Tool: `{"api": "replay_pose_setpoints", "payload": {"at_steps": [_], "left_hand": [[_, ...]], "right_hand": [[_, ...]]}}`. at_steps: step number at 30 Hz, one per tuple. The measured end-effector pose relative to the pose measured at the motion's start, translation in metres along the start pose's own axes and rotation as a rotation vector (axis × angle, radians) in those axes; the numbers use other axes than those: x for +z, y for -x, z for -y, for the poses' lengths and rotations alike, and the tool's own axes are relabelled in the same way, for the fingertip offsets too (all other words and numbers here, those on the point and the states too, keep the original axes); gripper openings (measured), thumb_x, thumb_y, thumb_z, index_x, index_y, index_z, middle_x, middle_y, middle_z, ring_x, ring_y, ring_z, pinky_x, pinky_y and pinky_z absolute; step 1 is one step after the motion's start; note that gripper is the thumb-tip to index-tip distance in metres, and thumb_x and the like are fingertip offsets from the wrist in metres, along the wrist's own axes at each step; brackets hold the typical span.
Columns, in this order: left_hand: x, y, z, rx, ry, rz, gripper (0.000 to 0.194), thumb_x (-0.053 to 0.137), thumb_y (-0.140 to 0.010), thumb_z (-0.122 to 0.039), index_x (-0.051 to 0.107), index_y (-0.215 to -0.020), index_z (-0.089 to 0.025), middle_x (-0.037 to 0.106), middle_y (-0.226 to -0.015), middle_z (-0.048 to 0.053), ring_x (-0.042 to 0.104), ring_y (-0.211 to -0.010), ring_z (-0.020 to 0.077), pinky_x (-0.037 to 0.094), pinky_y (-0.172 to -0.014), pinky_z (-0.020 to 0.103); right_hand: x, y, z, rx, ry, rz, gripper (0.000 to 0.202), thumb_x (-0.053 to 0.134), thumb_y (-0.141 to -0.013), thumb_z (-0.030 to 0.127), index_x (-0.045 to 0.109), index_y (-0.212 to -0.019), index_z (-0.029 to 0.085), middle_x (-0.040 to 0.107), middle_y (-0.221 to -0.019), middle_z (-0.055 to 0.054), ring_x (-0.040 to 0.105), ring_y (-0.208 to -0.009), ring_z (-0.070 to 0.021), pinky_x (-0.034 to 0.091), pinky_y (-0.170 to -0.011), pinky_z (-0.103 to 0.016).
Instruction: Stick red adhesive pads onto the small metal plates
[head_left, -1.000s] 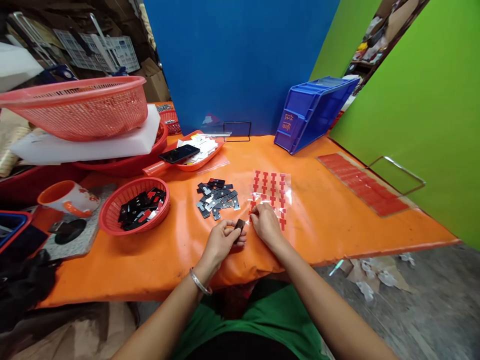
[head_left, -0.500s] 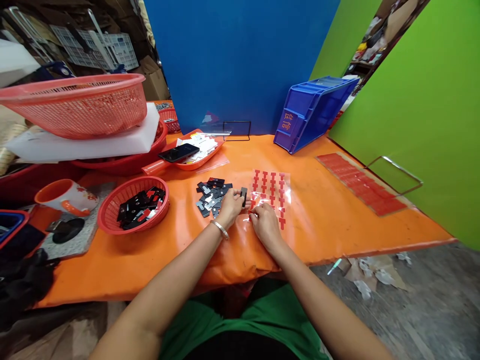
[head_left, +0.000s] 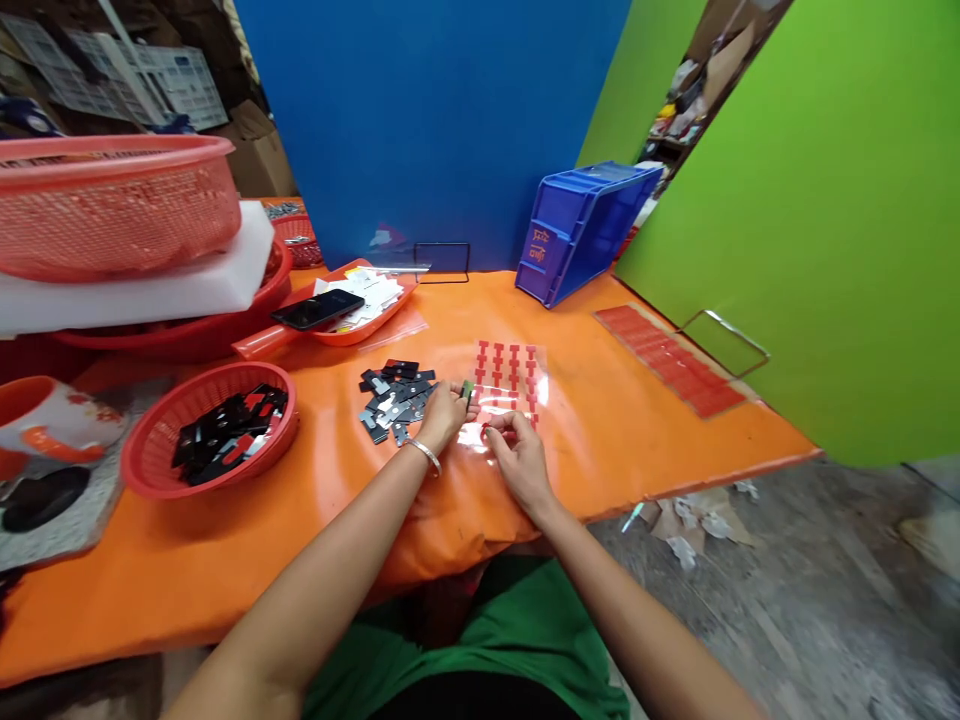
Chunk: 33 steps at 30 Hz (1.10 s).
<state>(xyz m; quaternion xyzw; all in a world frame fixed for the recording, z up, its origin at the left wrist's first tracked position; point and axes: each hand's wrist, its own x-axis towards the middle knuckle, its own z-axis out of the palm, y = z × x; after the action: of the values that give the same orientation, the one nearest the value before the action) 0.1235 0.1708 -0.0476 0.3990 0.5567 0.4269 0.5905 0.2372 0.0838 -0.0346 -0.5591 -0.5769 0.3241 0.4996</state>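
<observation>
My left hand [head_left: 444, 415] is closed on a small dark plate [head_left: 466, 394], held tilted at the fingertips with a greenish sheen on it. Just to the left lies a loose pile of black and grey plates [head_left: 397, 400], some with a red part. My right hand [head_left: 519, 455] pinches a small red sticker [head_left: 485, 432] between thumb and forefinger, close to the left hand. Beneath and beyond the fingers is a clear sheet [head_left: 541, 372] bearing rows of red T-shaped stickers; the right hand covers its near part.
A red basket [head_left: 135, 462] of similar plates stands left, beside a mug [head_left: 56, 428]. Behind are an orange scoop [head_left: 262, 342] with white papers and a phone [head_left: 319, 309]. A blue crate [head_left: 559, 235] leans at the back; a red-patterned sheet [head_left: 667, 360] lies right.
The view has swung to the right, shifting everything leftward. The plate in my left hand has tilted and looks narrower. The red sticker now shows more clearly at my right fingertips.
</observation>
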Motion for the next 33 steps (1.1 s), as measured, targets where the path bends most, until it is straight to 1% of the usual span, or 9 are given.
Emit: {"api": "replay_pose_setpoints", "payload": {"at_steps": [5,7,10,14,17,19,21,25,33], "left_hand": [[-0.001,0.002,-0.005,0.019,0.006,0.028,0.012,0.055,-0.077,-0.002,0.05,-0.081,-0.012,0.064,-0.062,0.003,0.065,-0.055,0.011,0.055,-0.062,0.025],[-0.004,0.014,-0.014,0.05,0.02,0.015,0.011,0.053,-0.078,-0.003,0.052,-0.084,-0.012,0.066,-0.068,0.004,0.066,-0.058,0.0108,0.055,-0.063,0.025],[-0.013,0.047,-0.027,0.104,0.093,0.007,0.011,0.055,-0.079,-0.009,0.055,-0.089,-0.013,0.069,-0.077,0.005,0.068,-0.066,0.0119,0.056,-0.068,0.025],[-0.029,0.096,-0.022,-0.075,0.203,0.028,0.02,0.062,-0.075,-0.015,0.058,-0.095,-0.013,0.071,-0.079,0.008,0.069,-0.068,0.0158,0.057,-0.066,0.027],[-0.035,0.122,-0.005,-0.273,0.316,0.047,0.025,0.062,-0.073,-0.007,0.058,-0.096,-0.013,0.072,-0.081,0.009,0.07,-0.07,0.0171,0.059,-0.068,0.028],[-0.034,0.134,0.005,-0.352,0.385,0.061,0.027,0.059,-0.072,0.0,0.058,-0.096,-0.012,0.071,-0.081,0.009,0.07,-0.074,0.0176,0.059,-0.072,0.029],[-0.031,0.14,0.012,-0.38,0.414,0.065,0.028,0.056,-0.071,0.004,0.058,-0.094,-0.011,0.071,-0.081,0.009,0.07,-0.074,0.0176,0.059,-0.072,0.028],[-0.03,0.143,0.019,-0.343,0.43,0.07,0.028,0.056,-0.07,0.006,0.06,-0.093,-0.009,0.071,-0.084,0.01,0.07,-0.072,0.0168,0.058,-0.071,0.026],[-0.034,0.143,0.026,-0.286,0.447,0.112,0.027,0.056,-0.071,0.005,0.063,-0.093,-0.008,0.072,-0.087,0.01,0.069,-0.072,0.0149,0.057,-0.074,0.026]], "right_hand": [[-0.007,0.012,0.012,0.063,-0.136,-0.108,0.012,0.058,-0.079,0.031,0.052,-0.077,0.021,0.054,-0.074,0.001,0.051,-0.066,-0.0126,0.043,-0.062,-0.024],[-0.008,0.016,0.014,0.105,-0.187,-0.104,0.013,0.062,-0.075,0.03,0.052,-0.075,0.021,0.054,-0.071,0.002,0.05,-0.063,-0.0118,0.042,-0.06,-0.024],[-0.008,0.025,0.016,0.164,-0.267,-0.092,0.013,0.064,-0.072,0.028,0.053,-0.074,0.021,0.055,-0.069,0.003,0.05,-0.061,-0.0115,0.041,-0.059,-0.023],[-0.008,0.036,0.017,0.198,-0.349,-0.073,0.013,0.064,-0.07,0.024,0.051,-0.073,0.021,0.055,-0.068,0.003,0.051,-0.061,-0.0112,0.041,-0.06,-0.023],[-0.007,0.045,0.016,0.228,-0.365,-0.043,0.013,0.062,-0.07,0.023,0.05,-0.074,0.021,0.055,-0.068,0.004,0.051,-0.059,-0.0102,0.041,-0.058,-0.023],[-0.005,0.051,0.015,0.257,-0.355,-0.01,0.013,0.062,-0.071,0.023,0.05,-0.076,0.021,0.054,-0.068,0.004,0.051,-0.057,-0.0095,0.04,-0.055,-0.022],[-0.004,0.055,0.013,0.29,-0.343,0.025,0.014,0.062,-0.072,0.025,0.049,-0.077,0.021,0.055,-0.069,0.004,0.052,-0.055,-0.0094,0.04,-0.051,-0.021],[0.001,0.059,0.01,0.293,-0.3,0.074,0.019,0.064,-0.073,0.031,0.049,-0.078,0.022,0.055,-0.068,0.004,0.055,-0.054,-0.0108,0.041,-0.047,-0.021],[0.01,0.063,0.008,0.268,-0.233,0.095,0.019,0.065,-0.075,0.034,0.051,-0.079,0.022,0.052,-0.061,0.005,0.049,-0.048,-0.0106,0.039,-0.043,-0.021]]}}
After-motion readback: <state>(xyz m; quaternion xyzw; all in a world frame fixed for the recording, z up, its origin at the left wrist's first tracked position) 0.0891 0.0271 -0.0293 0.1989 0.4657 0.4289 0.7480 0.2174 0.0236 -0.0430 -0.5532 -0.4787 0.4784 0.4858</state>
